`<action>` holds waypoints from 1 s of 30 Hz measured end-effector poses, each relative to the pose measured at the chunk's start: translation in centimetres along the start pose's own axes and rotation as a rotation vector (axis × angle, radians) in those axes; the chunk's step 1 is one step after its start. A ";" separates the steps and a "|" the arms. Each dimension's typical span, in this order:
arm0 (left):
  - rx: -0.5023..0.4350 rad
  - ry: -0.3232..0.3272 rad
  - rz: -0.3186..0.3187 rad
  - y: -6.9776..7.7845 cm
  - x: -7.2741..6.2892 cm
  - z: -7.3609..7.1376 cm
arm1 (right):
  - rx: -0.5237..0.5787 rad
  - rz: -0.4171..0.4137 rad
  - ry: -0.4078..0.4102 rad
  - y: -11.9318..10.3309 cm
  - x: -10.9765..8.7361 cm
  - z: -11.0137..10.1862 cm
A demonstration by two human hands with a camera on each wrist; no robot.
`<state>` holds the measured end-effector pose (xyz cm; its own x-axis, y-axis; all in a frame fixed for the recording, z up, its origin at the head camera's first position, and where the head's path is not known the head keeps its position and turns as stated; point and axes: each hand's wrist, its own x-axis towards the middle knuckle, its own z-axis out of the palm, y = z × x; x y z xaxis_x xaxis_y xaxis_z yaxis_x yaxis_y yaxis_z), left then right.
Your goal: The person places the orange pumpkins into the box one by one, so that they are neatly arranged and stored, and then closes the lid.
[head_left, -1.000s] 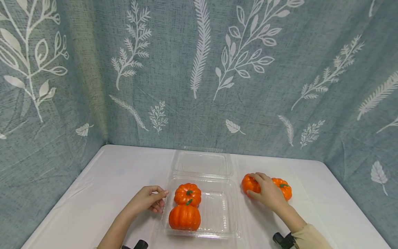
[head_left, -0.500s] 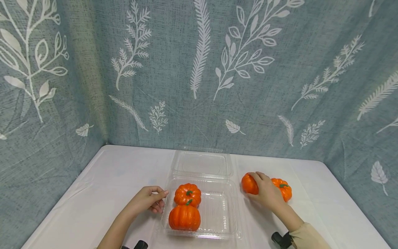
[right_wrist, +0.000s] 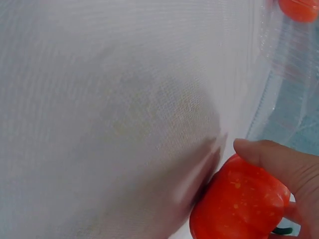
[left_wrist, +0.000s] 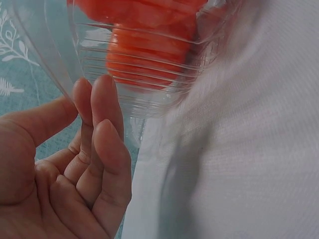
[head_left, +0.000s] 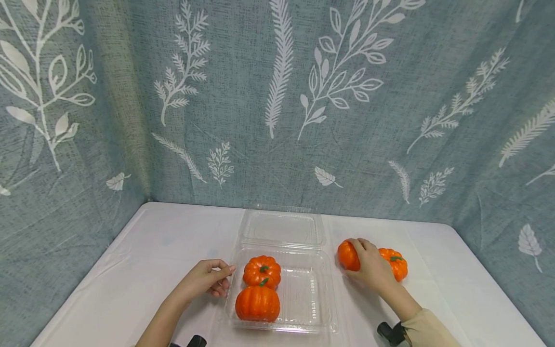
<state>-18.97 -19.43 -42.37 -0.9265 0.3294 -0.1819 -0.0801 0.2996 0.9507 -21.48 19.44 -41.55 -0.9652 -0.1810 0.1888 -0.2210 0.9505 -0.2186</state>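
Note:
An open clear plastic clamshell box (head_left: 303, 294) stands in the middle of the table. Two orange toy pumpkins, a ribbed one (head_left: 259, 268) behind and a rounder one (head_left: 257, 304) in front, sit in its left half. My left hand (head_left: 210, 278) pinches the box's left rim between thumb and fingertips, as the left wrist view shows. To the right of the box, my right hand (head_left: 374, 266) grips another orange pumpkin (head_left: 348, 255), thumb on its near side; its green stem (right_wrist: 283, 231) shows under the hand in the right wrist view.
Just right of the right hand lies one more orange pumpkin (head_left: 395, 263), partly hidden by it. The box's lid (head_left: 282, 228) lies folded back toward the curtain (head_left: 243, 159). White cloth (head_left: 173, 231) covers the table.
The gripped pumpkin has turned a little in my right hand and shifted slightly toward the back; the right forearm moved slightly left. My left hand and the box stay put.

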 end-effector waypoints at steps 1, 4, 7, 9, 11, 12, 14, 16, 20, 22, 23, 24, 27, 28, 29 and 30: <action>-0.001 0.000 0.000 0.0 0.0 0.0 | -0.002 -0.001 0.006 0.0 0.0 0.0; -0.003 -0.002 -0.002 0.0 0.0 0.0 | -0.010 0.000 0.030 0.0 0.0 0.3; -0.004 -0.003 -0.003 0.0 -0.1 0.0 | -0.018 -0.003 0.052 0.1 0.1 0.6; -0.004 -0.001 -0.004 0.0 -0.1 0.1 | -0.019 -0.007 0.059 0.2 0.1 0.7; -0.004 0.000 -0.004 0.0 -0.1 0.1 | -0.018 -0.011 0.062 0.3 0.1 0.7; -0.005 0.001 -0.004 0.0 -0.1 0.1 | -0.017 -0.013 0.062 0.3 0.0 0.7; -0.005 0.003 -0.006 0.1 -0.2 0.2 | -0.010 -0.013 0.058 0.2 -0.1 0.6; -0.007 0.004 -0.007 0.1 -0.2 0.2 | -0.003 -0.006 0.047 0.3 -0.1 0.4; -0.011 0.003 -0.008 0.0 -0.1 0.1 | 0.003 0.016 0.013 0.2 -0.2 0.0; -0.013 0.002 -0.009 0.0 -0.1 0.1 | 0.004 0.027 -0.008 0.2 -0.2 -0.2; -0.013 0.002 -0.009 -0.1 -0.1 0.1 | 0.006 0.031 -0.017 0.2 -0.1 -0.3; -0.012 0.001 -0.008 -0.1 0.0 0.1 | 0.010 0.034 -0.025 0.2 -0.1 -0.4; -0.011 -0.001 -0.004 -0.1 0.0 0.0 | 0.036 0.038 -0.042 0.2 0.0 -0.6; -0.010 -0.001 -0.002 -0.1 0.0 0.0 | 0.044 0.038 -0.046 0.2 0.0 -0.7; -0.010 -0.001 -0.001 -0.1 0.1 0.0 | 0.052 0.037 -0.050 0.2 0.1 -0.7; -0.011 -0.002 -0.001 -0.1 0.1 0.0 | 0.061 0.036 -0.055 0.2 0.1 -0.8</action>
<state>-19.03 -19.47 -42.47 -0.9258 0.3304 -0.1834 -0.0853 0.2903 0.9531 -21.50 19.81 -40.83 -0.9785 -0.1621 0.1276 -0.1925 0.9398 -0.2824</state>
